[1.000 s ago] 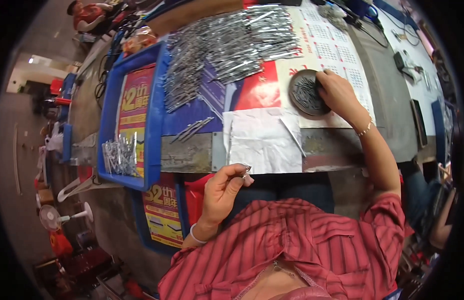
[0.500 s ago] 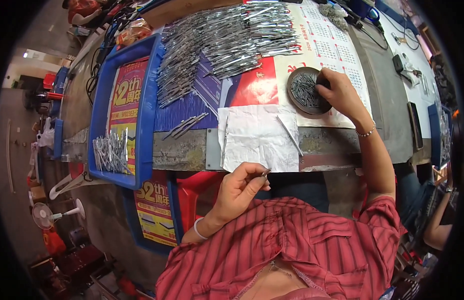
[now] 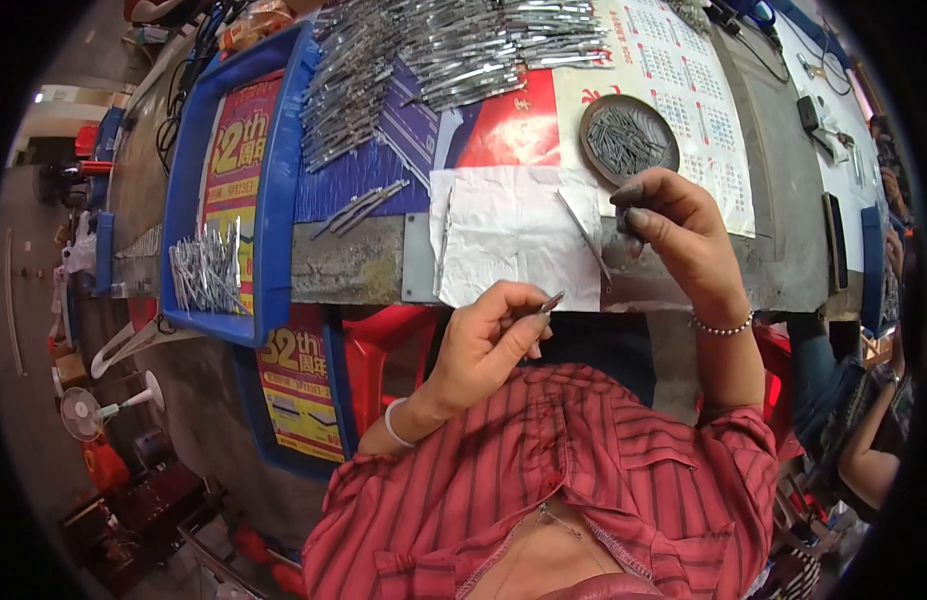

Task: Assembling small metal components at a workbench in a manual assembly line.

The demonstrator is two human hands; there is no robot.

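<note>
My left hand (image 3: 492,342) is closed in a pinch on a small metal piece (image 3: 553,301), whose tip sticks out past the thumb, just off the table's near edge. My right hand (image 3: 689,235) hovers by the right side of a white paper sheet (image 3: 514,240), fingertips pressed together; what they hold is too small and dark to make out. Beyond it stands a round brown dish (image 3: 674,158) with many short grey metal pins (image 3: 622,140) inside. One slim metal strip (image 3: 586,235) lies slanted on the paper's right part, another (image 3: 447,240) along its left edge.
Thin shiny metal strips (image 3: 454,60) lie heaped across the far table. A few tweezer-shaped pieces (image 3: 360,208) rest left of the paper. At left, a blue tray (image 3: 284,220) holds an upright-looking bunch of strips (image 3: 206,268). A red stool (image 3: 384,345) stands under the table.
My right hand has left the pin dish and come nearer to me, fingertips still together. The left hand keeps its pinch on the small metal piece. The whole view has shifted slightly.
</note>
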